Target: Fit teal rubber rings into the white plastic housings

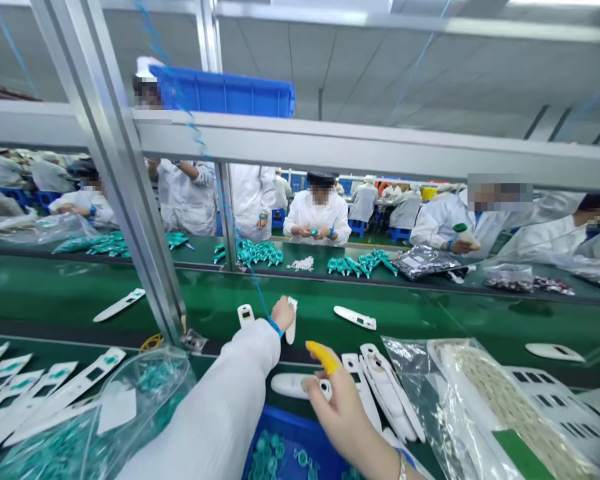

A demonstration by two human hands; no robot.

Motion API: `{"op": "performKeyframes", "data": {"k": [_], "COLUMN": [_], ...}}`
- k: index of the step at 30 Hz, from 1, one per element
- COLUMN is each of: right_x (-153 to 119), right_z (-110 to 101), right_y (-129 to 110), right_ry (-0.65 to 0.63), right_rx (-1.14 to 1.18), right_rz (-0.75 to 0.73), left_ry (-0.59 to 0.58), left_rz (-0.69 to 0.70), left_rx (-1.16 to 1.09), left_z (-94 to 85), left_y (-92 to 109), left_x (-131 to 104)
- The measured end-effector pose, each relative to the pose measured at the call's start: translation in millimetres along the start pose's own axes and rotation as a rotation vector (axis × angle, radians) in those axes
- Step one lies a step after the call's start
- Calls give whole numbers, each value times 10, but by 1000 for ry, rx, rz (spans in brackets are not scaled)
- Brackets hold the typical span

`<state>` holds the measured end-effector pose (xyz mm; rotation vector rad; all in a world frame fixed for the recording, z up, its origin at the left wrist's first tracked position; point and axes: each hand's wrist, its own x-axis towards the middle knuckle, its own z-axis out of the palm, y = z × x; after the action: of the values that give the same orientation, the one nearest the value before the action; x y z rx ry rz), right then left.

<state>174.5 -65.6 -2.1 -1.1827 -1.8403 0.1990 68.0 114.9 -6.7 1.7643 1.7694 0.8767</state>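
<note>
My left hand [282,315], a blue band at its wrist, reaches out over the green belt. Its fingers are closed on a white plastic casing [291,328] with a narrow body. Nearer to me, my right hand [343,407] is open, thumb and index finger apart, with a yellow cover on one finger. Its thumb overlaps the end of another white casing [291,385] on the near ledge; whether it touches, I cannot tell. More white casings [393,393] lie stacked just right of this hand. Below stands a blue bin [275,421] holding small teal parts [267,453].
Loose casings [355,317] are spread along the belt [410,303]. A metal post [125,173] rises at left. Bags of teal parts [150,380] and beige parts [510,400] flank my arms. Casings with teal pieces [55,393] lie left. Co-workers [317,217] sit opposite.
</note>
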Motion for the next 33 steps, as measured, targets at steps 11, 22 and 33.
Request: {"op": "performKeyframes", "data": {"k": [11,22,33], "right_x": [1147,881,696], "right_z": [-181,92,321], "right_y": [1360,1346,724], "right_ry": [-552,-770,-920], "right_rx": [-623,-783,-545], "right_rz": [338,242,-36], "left_ry": [190,26,67], "left_rz": [-296,-130,-19], "left_rx": [216,-506,-1104], "left_z": [-484,-402,-756], "left_y": [-1006,-602,-464], "left_x": [183,85,-506]}}
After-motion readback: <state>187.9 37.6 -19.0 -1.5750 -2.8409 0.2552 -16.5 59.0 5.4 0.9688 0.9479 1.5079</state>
